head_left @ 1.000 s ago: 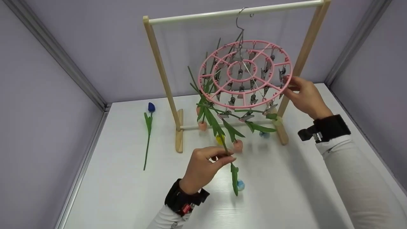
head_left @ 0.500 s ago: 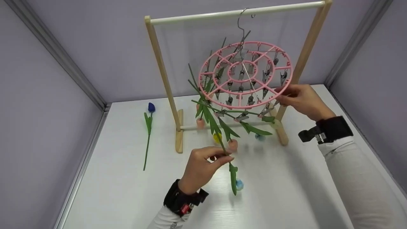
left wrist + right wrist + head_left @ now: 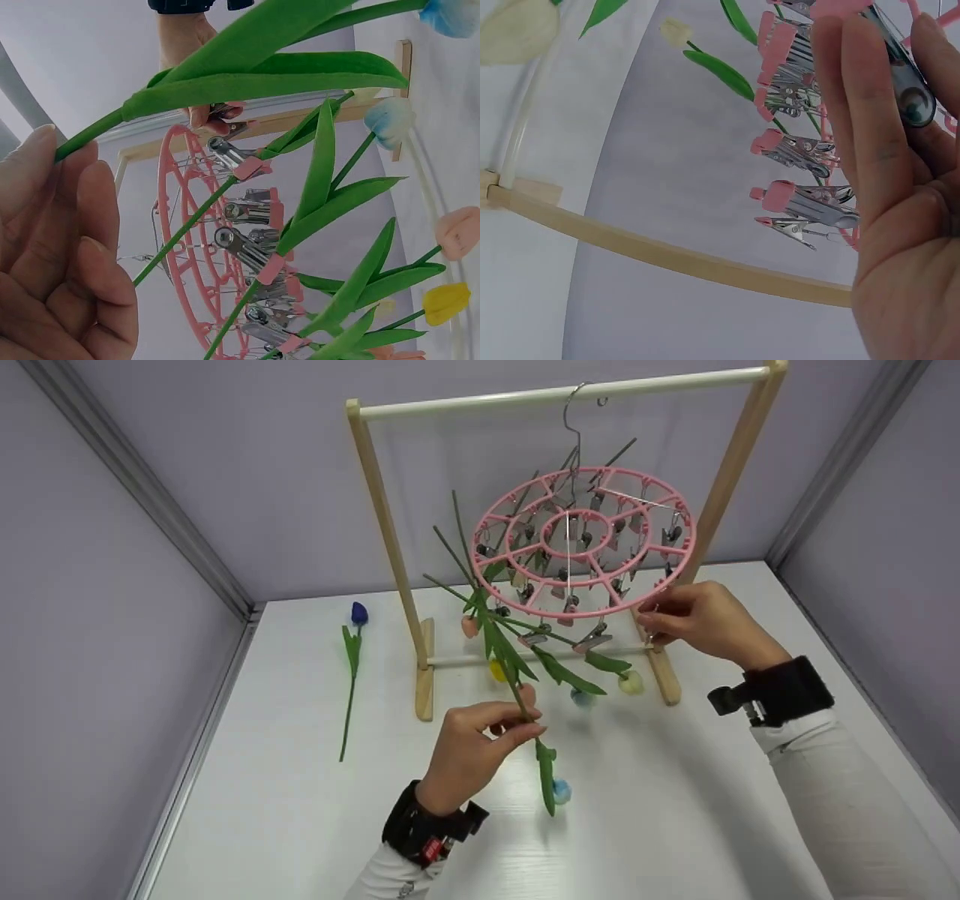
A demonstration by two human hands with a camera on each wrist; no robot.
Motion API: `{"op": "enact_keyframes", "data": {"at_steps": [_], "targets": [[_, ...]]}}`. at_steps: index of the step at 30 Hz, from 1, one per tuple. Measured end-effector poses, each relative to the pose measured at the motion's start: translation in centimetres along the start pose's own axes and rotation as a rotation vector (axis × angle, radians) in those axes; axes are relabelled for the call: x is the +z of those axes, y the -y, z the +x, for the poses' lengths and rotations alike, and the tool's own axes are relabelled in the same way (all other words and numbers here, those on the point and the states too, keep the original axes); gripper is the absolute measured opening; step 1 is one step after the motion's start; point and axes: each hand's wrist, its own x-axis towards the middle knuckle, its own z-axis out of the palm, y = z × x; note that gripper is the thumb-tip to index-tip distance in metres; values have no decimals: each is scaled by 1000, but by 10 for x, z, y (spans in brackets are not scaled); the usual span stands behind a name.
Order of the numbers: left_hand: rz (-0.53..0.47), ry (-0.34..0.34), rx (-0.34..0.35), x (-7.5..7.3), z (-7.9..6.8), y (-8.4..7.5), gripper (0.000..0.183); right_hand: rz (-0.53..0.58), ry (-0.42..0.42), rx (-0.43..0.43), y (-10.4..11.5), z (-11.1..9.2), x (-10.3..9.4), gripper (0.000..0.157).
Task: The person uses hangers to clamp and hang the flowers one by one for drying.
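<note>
My left hand pinches the stem of a blue-and-white artificial tulip, its bloom hanging low and its leaves stretched across the left wrist view. At the right front of a pink round clip hanger, my right hand holds a metal clip between thumb and fingers. Other tulips hang from clips on the front and left: a pale yellow one, a blue one, a pink one and a yellow one. Fingers partly hide the held clip.
The hanger hooks over the white bar of a wooden-legged rack. A dark blue tulip lies on the white table at the left. Grey-purple panels enclose the table on the sides and back.
The hanger has turned, carrying the front clipped tulips leftward. My right hand has come down and slightly nearer, with a clip in its fingers. My left hand has shifted slightly left with its tulip.
</note>
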Motion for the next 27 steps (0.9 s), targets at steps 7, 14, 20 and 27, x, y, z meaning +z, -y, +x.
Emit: {"op": "enact_keyframes", "data": {"at_steps": [7, 14, 20, 27], "targets": [[6, -10, -23, -1, 0, 0, 13, 70, 73, -111, 8, -9, 7, 27], [21, -13, 5, -5, 3, 2, 15, -26, 46, -188, 22, -10, 21, 16], [26, -17, 16, -7, 6, 5, 17, -276, -85, -351, 28, -8, 35, 23], [13, -25, 16, -8, 8, 6, 14, -293, -151, -433, 28, -7, 49, 35]]}}
